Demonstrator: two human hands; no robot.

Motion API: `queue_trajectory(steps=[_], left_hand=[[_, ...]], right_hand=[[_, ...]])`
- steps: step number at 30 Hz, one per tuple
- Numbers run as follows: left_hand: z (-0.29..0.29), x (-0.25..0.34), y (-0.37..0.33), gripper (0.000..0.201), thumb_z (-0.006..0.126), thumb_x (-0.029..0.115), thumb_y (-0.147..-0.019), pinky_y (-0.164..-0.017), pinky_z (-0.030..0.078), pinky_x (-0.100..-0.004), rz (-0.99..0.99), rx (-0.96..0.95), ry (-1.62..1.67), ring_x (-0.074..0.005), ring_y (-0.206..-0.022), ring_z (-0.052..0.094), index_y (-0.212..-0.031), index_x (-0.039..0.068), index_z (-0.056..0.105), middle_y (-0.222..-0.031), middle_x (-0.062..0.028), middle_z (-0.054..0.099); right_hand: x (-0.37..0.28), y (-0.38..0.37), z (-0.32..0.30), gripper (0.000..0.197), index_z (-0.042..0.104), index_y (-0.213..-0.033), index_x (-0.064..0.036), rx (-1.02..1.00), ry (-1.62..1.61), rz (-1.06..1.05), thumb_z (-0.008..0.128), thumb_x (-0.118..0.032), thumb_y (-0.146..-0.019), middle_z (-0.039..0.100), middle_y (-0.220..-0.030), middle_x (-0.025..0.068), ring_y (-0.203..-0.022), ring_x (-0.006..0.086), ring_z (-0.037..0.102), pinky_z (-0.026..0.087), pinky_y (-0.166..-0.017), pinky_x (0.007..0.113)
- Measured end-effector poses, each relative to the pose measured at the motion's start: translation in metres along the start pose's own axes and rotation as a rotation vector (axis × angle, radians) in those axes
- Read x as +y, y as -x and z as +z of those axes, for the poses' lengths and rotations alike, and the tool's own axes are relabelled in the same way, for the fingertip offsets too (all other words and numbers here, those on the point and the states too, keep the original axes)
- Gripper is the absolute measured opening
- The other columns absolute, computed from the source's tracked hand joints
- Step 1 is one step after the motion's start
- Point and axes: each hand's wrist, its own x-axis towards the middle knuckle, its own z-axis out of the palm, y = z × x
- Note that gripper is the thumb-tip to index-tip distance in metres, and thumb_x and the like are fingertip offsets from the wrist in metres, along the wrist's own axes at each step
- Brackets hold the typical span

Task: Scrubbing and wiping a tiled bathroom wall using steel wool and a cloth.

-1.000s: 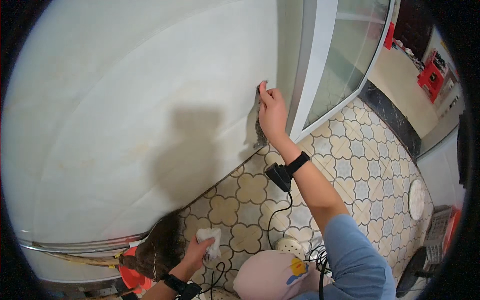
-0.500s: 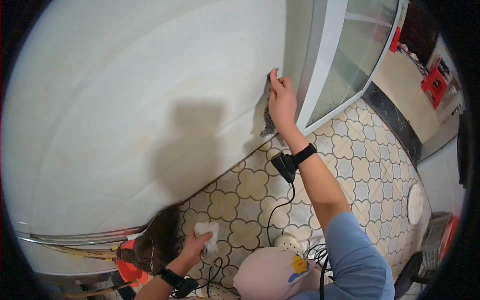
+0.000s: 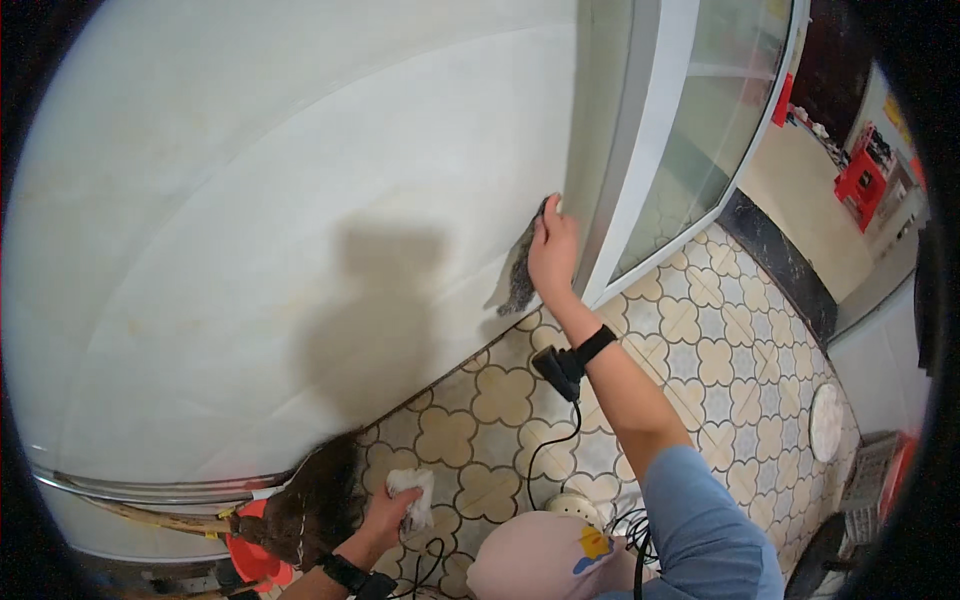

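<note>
Fingers [image 3: 551,206] of my right hand [image 3: 556,255] are clamped on a dark grey, fuzzy cloth [image 3: 519,283], which hangs below them just beside the white wall [image 3: 250,200]; I cannot tell whether its lower end touches. My left hand [image 3: 383,518], lower down, has its fingers closed around a crumpled white cloth [image 3: 414,497] above the patterned tile floor [image 3: 500,394]. A black band [image 3: 597,346] with a black device [image 3: 556,372] circles my right wrist, a black cable [image 3: 533,460] running down from it. Left of my left hand, a brown broom [image 3: 312,500] has its bristles near the foot of the wall, beside a red container [image 3: 252,555]. To the right of my right hand is a white-framed glass door [image 3: 705,150]. Farther right, a white round thing [image 3: 826,423] sits near a grey basket [image 3: 872,470], and a red stool [image 3: 860,182] shows beyond the doorway.
</note>
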Motion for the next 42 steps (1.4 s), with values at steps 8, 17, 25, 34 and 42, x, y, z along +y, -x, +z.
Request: queue_trajectory(steps=[8,17,25,34,42], left_hand=[[-0.013,-0.016,-0.021,0.059,0.069,0.011,-0.078,-0.081,0.05,-0.0393,-0.015,-0.015,0.007,-0.0244,-0.1,0.057,-0.126,-0.002,0.037,-0.114,-0.0138,0.054],[-0.027,-0.03,-0.03,0.066,0.071,0.013,-0.078,-0.081,0.05,-0.0397,-0.04,-0.063,0.046,-0.0272,-0.101,0.056,-0.129,-0.002,0.032,-0.12,-0.0156,0.049],[-0.027,-0.031,-0.031,0.066,0.069,0.016,-0.079,-0.08,0.049,-0.0406,-0.066,-0.06,0.01,-0.0261,-0.102,0.056,-0.13,-0.001,0.031,-0.12,-0.0152,0.049],[-0.018,-0.022,-0.027,0.065,0.07,0.014,-0.078,-0.079,0.049,-0.0377,-0.043,-0.01,0.073,-0.025,-0.101,0.056,-0.129,0.0,0.033,-0.117,-0.0134,0.052],[-0.023,-0.02,-0.032,0.059,0.07,0.011,-0.077,-0.079,0.05,-0.0382,-0.021,-0.065,0.051,-0.025,-0.097,0.058,-0.125,-0.004,0.038,-0.113,-0.0129,0.055]], right_hand=[[0.008,0.003,0.0,0.048,0.041,-0.137,-0.0106,-0.027,-0.057,-0.016,0.05,-0.006,-0.09,0.049,-0.089,0.0171,-0.076,0.0324,0.053,0.045,-0.07,0.037],[-0.017,-0.005,-0.003,0.049,0.045,-0.135,-0.0112,0.056,-0.027,-0.152,0.051,0.0,-0.088,0.05,-0.091,0.0146,-0.079,0.0285,0.052,0.044,-0.071,0.033],[-0.006,-0.001,-0.008,0.056,0.044,-0.135,-0.0109,-0.044,0.047,-0.178,0.054,0.005,-0.082,0.051,-0.095,0.0153,-0.081,0.0302,0.053,0.045,-0.071,0.035],[-0.008,0.001,-0.017,0.055,0.047,-0.134,-0.0122,-0.067,0.031,-0.217,0.051,0.007,-0.082,0.051,-0.096,0.0158,-0.084,0.0308,0.053,0.045,-0.076,0.033],[-0.005,-0.003,-0.018,0.057,0.05,-0.131,-0.0131,-0.109,0.081,-0.309,0.052,0.009,-0.078,0.053,-0.097,0.0145,-0.084,0.0311,0.054,0.046,-0.076,0.035]])
